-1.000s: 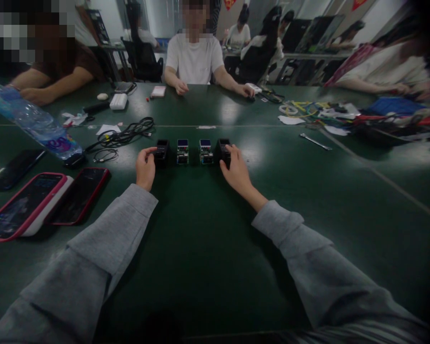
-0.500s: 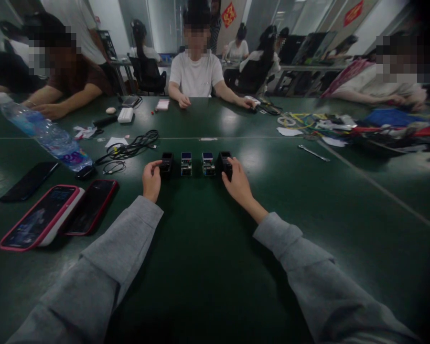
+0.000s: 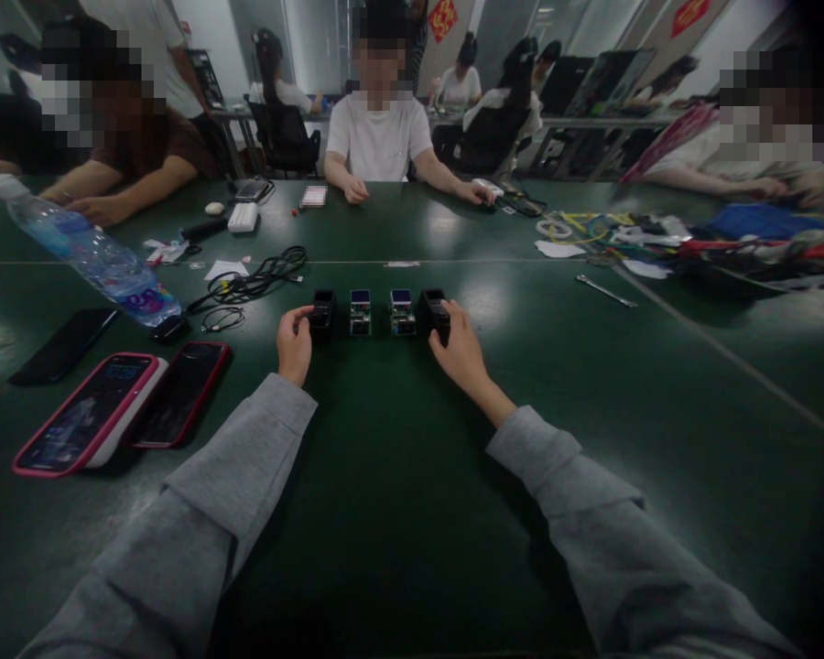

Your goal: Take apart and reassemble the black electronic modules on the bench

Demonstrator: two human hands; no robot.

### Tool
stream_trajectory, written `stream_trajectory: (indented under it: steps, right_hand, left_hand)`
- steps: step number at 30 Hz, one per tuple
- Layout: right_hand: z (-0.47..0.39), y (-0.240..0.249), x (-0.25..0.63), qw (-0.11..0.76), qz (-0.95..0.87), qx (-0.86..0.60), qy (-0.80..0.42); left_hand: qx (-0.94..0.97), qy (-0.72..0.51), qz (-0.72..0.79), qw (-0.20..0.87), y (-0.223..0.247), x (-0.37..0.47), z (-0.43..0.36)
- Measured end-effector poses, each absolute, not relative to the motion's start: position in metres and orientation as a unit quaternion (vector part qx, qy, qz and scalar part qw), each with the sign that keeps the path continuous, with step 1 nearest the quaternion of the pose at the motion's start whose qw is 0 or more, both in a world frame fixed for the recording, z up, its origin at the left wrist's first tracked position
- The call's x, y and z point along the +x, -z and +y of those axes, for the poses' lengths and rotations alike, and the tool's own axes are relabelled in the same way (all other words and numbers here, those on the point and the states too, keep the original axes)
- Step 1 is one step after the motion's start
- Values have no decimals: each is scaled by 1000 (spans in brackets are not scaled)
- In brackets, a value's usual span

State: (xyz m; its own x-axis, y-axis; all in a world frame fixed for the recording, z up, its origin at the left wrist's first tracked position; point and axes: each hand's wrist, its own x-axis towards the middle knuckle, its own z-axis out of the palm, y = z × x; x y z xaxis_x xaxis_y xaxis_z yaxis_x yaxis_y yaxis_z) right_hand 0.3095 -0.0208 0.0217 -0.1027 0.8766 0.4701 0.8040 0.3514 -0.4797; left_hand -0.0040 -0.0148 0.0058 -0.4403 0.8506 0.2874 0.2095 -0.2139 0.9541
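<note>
Four small devices stand in a row across the green table (image 3: 384,476). At the row's left end is a black device (image 3: 324,311), and my left hand (image 3: 295,344) touches its left side with curved, parted fingers. Two bare circuit boards with small screens, a left board (image 3: 361,313) and a right board (image 3: 402,313), stand between the black ones. My right hand (image 3: 459,346) rests on the right black device (image 3: 434,309), fingers over its right side and thumb at its near edge. Whether either hand grips firmly is hard to make out.
Phones (image 3: 86,416), a water bottle (image 3: 96,256) and black cables (image 3: 254,279) lie at the left. A wrench (image 3: 605,291) and a heap of wires and bags (image 3: 748,243) are at the right. A person in a white shirt (image 3: 381,137) sits opposite.
The view has shifted slightly, moving the table items a little to the right in the picture. The right black device looks slightly more tilted or turned under my right hand.
</note>
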Motion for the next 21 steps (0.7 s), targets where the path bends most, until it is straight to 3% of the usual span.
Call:
stream_trajectory:
  steps: [21]
  right_hand:
    - [-23,-24,310,325,-738,-589,-45]
  left_hand:
    - [466,-622,574,258,-8,-4,-17]
